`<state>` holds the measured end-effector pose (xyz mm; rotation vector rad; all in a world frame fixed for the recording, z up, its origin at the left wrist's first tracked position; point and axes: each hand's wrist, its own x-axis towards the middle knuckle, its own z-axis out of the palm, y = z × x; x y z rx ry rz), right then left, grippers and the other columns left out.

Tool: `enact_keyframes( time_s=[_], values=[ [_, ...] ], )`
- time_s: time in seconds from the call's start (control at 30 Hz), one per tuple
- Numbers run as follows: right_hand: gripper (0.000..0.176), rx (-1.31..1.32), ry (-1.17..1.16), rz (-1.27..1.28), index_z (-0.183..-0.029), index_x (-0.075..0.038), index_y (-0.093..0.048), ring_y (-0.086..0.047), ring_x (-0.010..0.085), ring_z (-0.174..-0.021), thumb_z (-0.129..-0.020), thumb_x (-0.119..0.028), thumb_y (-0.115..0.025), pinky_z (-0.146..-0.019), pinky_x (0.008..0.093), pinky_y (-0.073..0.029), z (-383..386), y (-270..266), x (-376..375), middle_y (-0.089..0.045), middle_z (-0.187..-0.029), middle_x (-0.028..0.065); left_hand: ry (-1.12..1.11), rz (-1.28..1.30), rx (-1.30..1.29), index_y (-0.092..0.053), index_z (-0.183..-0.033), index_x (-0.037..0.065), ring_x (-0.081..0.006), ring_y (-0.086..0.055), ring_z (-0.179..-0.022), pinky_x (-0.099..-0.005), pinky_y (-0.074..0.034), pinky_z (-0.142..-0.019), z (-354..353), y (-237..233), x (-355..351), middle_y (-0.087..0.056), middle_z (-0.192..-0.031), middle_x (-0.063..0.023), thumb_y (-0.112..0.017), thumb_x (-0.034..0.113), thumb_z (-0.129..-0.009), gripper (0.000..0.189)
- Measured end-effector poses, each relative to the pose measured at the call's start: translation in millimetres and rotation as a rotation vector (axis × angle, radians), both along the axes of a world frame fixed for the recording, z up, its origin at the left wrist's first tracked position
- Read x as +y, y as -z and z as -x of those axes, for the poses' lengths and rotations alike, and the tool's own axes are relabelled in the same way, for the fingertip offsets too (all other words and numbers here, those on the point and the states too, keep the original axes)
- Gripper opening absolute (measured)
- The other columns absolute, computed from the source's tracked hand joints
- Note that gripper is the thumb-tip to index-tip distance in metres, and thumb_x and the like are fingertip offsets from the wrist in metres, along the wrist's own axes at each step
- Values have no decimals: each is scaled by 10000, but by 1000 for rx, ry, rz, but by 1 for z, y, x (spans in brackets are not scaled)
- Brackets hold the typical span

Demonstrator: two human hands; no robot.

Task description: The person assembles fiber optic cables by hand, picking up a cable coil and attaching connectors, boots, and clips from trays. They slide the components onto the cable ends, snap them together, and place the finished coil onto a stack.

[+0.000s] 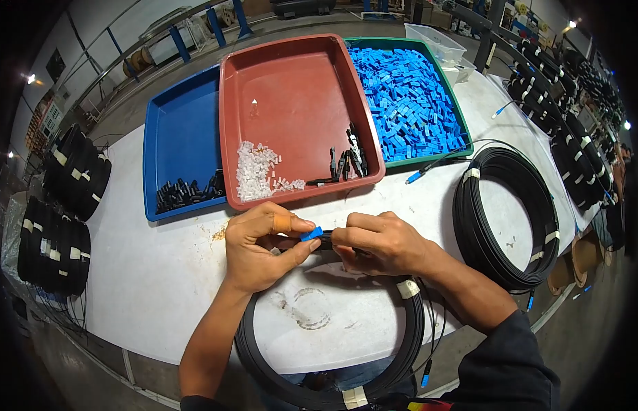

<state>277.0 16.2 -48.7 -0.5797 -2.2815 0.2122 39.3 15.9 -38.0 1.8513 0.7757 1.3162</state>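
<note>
A small blue connector piece (311, 233) is pinched between the thumb and fingers of my left hand (261, 248), which has a tan bandage round one finger. Just to its right, my right hand (384, 243) is closed over a black cable end beside the connector; its fingertips are partly hidden. Below both hands lies a coil of black cable (413, 322) with whitish tape, at the table's front edge. Another blue connector (426, 380) hangs on a cable at the coil's right side.
Behind my hands are a red tray (298, 89) with clear caps and black parts, a blue tray (185, 123) with black pieces, and a green tray (428, 163) full of blue pieces. A second black coil (468, 219) lies right. More coils (55, 246) stand left.
</note>
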Motion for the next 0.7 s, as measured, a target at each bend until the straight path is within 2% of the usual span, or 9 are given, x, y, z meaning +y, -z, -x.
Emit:
enact_keyframes(
  time_s=[0.03, 0.1, 0.23, 0.3, 0.43, 0.5, 0.53, 0.6, 0.7],
  values=[
    [356, -1, -3, -1, -1134, -106, -670, -588, 185, -580, -798, -86, -784, -499, 338, -479, -1, 0, 0, -565, -766, 10, 2, -1, -6, -756, -949, -4, -131, -702, -809, -220, -618, -673, 0, 0, 0, -674, -928, -95, -840, -88, -733, 247],
    [448, -42, -29, 21, -1209, -90, -637, -619, 250, -626, -781, -95, -768, -549, 392, -536, -3, 0, 0, -536, -818, 59, -3, 15, -14, -755, -953, -6, -133, -704, -813, -222, -621, -678, 0, 0, 0, -674, -932, -98, -837, -91, -738, 246],
    [465, -20, -26, 33, -1228, -96, -640, -611, 251, -619, -781, -82, -765, -550, 395, -532, -2, 3, 1, -526, -809, 60, 6, 54, -12, -771, -992, 6, -128, -713, -869, -201, -627, -705, 2, 2, 1, -696, -973, -79, -812, -94, -765, 251],
    [322, 17, 23, 13, -1103, -99, -724, -597, 179, -572, -791, -57, -791, -498, 337, -504, 0, 2, 1, -562, -762, 18, 9, 80, -17, -771, -995, 10, -126, -713, -875, -200, -625, -715, 3, 2, 2, -696, -980, -78, -811, -92, -768, 252],
    [319, -7, 8, 27, -1109, -90, -720, -597, 181, -566, -799, -59, -790, -497, 338, -507, -2, -1, 1, -567, -769, 21, 12, 86, 0, -770, -1002, 13, -129, -713, -891, -211, -626, -752, 2, 0, 1, -696, -994, -79, -807, -90, -777, 250],
    [403, -24, -7, 92, -1212, -88, -641, -628, 274, -642, -825, -87, -754, -575, 405, -538, -2, 0, 0, -569, -827, 76, 14, 82, -2, -768, -998, 6, -138, -716, -898, -228, -630, -769, 3, 0, 1, -697, -999, -83, -809, -88, -776, 245],
    [403, -23, -7, 91, -1212, -88, -641, -628, 274, -642, -825, -87, -754, -575, 405, -538, -1, -2, -1, -569, -827, 76, 14, 75, -6, -765, -995, -1, -147, -718, -905, -244, -633, -786, 2, 1, 1, -698, -1003, -88, -812, -86, -775, 241],
    [376, 114, 85, 254, -1194, -82, -636, -664, 286, -692, -836, -61, -750, -585, 400, -542, 4, -7, -5, -628, -876, 106, -16, 18, -24, -762, -995, -8, -158, -721, -909, -259, -633, -806, 1, 4, 4, -701, -1009, -97, -813, -82, -777, 236],
    [317, 258, 182, 166, -1125, -71, -651, -686, 296, -730, -828, -17, -748, -601, 398, -542, 7, 4, 2, -661, -905, 117, -107, -60, -36, -755, -995, -16, -173, -726, -913, -281, -631, -834, 0, 5, 4, -708, -1015, -113, -812, -74, -782, 228]
  ],
)
